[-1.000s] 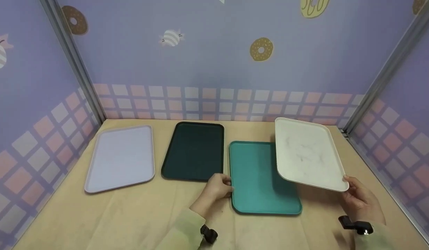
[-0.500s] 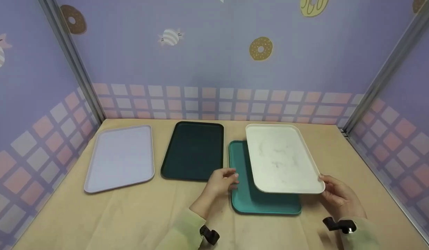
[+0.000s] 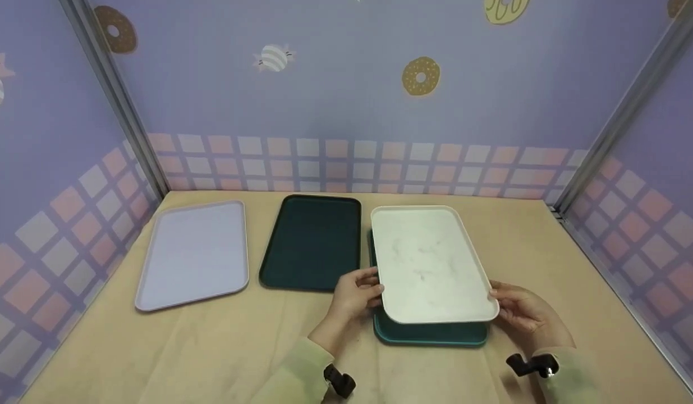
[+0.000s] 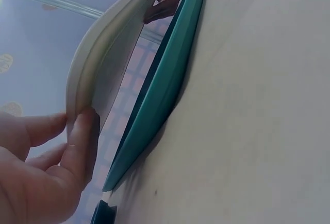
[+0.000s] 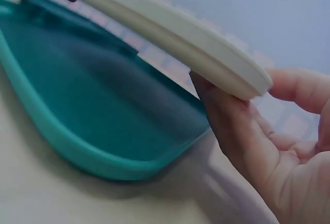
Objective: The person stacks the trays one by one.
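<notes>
A white tray (image 3: 430, 264) with faint grey smudges is held in the air above a teal tray (image 3: 430, 335), covering most of it in the head view. My right hand (image 3: 528, 314) pinches the white tray's near right rim, thumb on top and fingers beneath. At the opposite side, my left hand (image 3: 354, 297) pinches the left rim between thumb and fingers, as the left wrist view shows. A gap separates the white tray (image 5: 196, 49) from the teal tray (image 5: 103, 105), which lies on the table.
A dark green tray (image 3: 312, 241) lies left of the teal one, its near right corner close to my left hand. Farther left is a lilac tray (image 3: 194, 255). Patterned purple walls (image 3: 346, 101) enclose the beige-covered table (image 3: 211, 348) at the back and sides.
The white tray has moved left and somewhat nearer in my right hand, coming over the teal tray. My left hand has left the teal tray's edge and taken the white tray's left rim.
</notes>
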A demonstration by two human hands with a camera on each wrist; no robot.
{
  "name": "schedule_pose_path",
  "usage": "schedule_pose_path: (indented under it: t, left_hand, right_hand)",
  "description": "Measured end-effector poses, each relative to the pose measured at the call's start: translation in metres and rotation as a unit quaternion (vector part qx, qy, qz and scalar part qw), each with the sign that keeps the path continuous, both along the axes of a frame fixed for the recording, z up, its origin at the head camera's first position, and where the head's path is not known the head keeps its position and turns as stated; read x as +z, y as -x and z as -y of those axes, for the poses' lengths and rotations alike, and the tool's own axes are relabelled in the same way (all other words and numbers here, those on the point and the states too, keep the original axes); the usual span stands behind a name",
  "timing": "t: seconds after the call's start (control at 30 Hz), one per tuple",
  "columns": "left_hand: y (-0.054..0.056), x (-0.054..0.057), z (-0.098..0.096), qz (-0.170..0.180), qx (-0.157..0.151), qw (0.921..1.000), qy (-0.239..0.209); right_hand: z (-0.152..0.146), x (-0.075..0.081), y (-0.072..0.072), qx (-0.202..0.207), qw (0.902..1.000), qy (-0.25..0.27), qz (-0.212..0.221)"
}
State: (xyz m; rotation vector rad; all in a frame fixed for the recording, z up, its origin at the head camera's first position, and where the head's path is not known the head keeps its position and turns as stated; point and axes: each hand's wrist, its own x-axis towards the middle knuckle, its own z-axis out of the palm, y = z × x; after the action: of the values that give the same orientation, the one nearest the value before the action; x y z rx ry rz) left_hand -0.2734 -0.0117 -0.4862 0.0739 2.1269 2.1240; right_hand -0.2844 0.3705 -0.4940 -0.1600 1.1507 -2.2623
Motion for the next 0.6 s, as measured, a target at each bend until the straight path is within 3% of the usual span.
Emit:
schedule_pose_path:
  t: [0.13,0.23,0.3,0.4,0.53,0.6]
  left_hand:
    - [0.001,0.001,0.004,0.01,0.004,0.9998,0.016]
    - [0.002,0.001,0.004,0.02,0.007,0.9995,0.021]
    - [0.002,0.0,0.004,0.026,0.007,0.9994,0.022]
    - [0.002,-0.002,0.003,0.035,0.002,0.9993,0.007]
    - [0.001,-0.004,0.002,0.039,-0.007,0.9992,-0.009]
    - [0.001,-0.005,0.001,0.038,-0.007,0.9992,-0.007]
  right_hand:
    - [0.001,-0.001,0.002,0.03,0.9929,-0.084,-0.079]
    - [0.002,0.0,0.002,-0.001,0.9795,-0.174,-0.101]
    - [0.005,0.002,0.002,-0.038,0.9669,-0.233,-0.098]
    - [0.011,0.002,0.001,-0.095,0.9376,-0.32,-0.096]
    - [0.017,-0.001,0.001,-0.119,0.9025,-0.399,-0.11]
    - [0.018,-0.001,0.001,-0.121,0.8943,-0.415,-0.115]
